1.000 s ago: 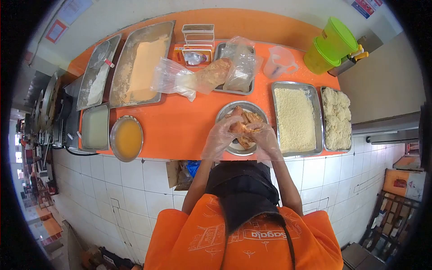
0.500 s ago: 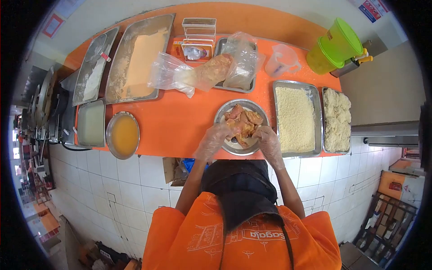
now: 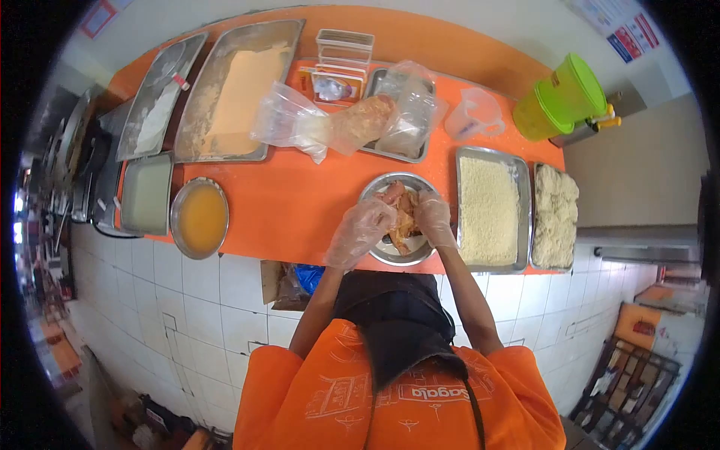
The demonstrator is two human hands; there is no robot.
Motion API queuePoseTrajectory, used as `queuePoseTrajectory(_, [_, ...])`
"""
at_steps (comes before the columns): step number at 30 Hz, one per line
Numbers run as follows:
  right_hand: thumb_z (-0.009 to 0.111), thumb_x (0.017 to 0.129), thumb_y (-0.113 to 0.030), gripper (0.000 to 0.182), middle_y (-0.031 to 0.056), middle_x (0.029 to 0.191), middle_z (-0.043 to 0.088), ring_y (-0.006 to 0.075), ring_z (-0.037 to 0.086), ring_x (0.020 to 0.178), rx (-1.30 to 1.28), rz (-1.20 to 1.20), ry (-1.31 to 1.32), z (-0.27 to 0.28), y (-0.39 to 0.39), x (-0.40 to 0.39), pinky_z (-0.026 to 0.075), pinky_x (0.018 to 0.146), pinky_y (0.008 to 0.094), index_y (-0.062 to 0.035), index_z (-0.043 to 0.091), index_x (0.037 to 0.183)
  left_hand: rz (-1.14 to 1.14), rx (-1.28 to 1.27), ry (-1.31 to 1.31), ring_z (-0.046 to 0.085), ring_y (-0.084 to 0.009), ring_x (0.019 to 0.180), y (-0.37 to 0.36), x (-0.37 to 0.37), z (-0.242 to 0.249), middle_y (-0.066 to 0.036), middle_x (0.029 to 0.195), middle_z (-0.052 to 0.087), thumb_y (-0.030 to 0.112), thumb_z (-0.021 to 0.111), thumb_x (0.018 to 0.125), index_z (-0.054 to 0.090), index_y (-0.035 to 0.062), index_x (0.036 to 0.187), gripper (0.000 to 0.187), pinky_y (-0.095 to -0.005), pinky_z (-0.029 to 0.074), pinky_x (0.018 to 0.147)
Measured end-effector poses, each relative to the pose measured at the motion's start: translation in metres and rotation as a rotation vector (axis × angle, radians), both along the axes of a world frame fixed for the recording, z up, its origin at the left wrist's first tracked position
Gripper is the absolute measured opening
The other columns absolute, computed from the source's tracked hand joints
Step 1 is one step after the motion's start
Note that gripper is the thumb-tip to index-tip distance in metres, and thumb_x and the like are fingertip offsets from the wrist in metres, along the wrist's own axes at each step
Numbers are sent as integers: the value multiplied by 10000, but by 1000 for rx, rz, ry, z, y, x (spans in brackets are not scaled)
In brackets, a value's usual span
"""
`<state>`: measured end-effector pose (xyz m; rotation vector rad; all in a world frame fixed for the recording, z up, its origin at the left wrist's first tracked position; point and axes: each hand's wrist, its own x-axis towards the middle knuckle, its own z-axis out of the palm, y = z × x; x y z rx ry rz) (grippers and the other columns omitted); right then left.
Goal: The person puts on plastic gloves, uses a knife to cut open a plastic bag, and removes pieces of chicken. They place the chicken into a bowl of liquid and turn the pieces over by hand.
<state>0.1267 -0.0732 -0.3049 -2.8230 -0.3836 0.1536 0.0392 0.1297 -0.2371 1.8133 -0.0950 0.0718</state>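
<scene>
Pieces of raw, seasoned meat that look like chicken (image 3: 405, 212) lie in a round metal bowl (image 3: 400, 261) near the table's front edge, with pale liquid around them. My left hand (image 3: 364, 232), in a clear plastic glove, reaches over the bowl's left side, its fingers curled onto the meat. My right hand (image 3: 434, 219), gloved alike, is at the bowl's right side with its fingers bent down against the meat. The gloves and the meat partly hide the fingertips.
Right of the bowl stand a tray of pale crumbs (image 3: 489, 214) and a tray of clumpy coating (image 3: 555, 217). To the left are a bowl of orange liquid (image 3: 201, 219) and a tray of orange powder (image 3: 244, 101). Behind are a bagged meat piece (image 3: 364, 124) and a jug (image 3: 475, 115).
My left hand has come farther over the bowl, and my right hand has moved up along its right side. The meat between them has shifted. The whole view has tilted slightly.
</scene>
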Motion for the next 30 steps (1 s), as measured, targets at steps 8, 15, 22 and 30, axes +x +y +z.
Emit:
queuePoseTrajectory(8, [580, 911, -244, 313, 158, 1032, 717, 290, 700, 968, 390, -232, 379, 52, -17, 9, 538, 826, 358, -81, 681, 1158, 124, -74, 37, 631, -235, 867, -13, -19, 6, -106, 900, 642, 73, 638, 899, 633, 27, 920, 50, -345, 502, 798])
queuePoseTrajectory(15, [530, 972, -49, 240, 21, 1126, 653, 134, 631, 1010, 1118, -87, 750, 58, -35, 1, 516, 904, 286, -36, 613, 1197, 239, -176, 119, 629, -189, 877, -28, 3, 14, -101, 985, 639, 105, 652, 914, 641, 27, 1040, 148, -314, 505, 814])
queuePoseTrajectory(22, [598, 938, -40, 345, 53, 1158, 645, 137, 612, 1030, 1324, -105, 752, 75, -14, -20, 500, 911, 289, -25, 575, 1282, -108, -167, 169, 640, -157, 958, -23, 21, 32, -90, 1101, 665, 156, 687, 907, 644, 38, 1174, 295, -306, 522, 865])
queuePoseTrajectory(30, [648, 914, -89, 403, 70, 1127, 653, 136, 614, 994, 1165, -141, 691, 66, 4, -33, 495, 886, 286, 16, 566, 1293, -29, 164, 338, 639, -186, 975, -18, 26, -5, -97, 1060, 674, 309, 695, 892, 643, 32, 1171, 397, -327, 495, 858])
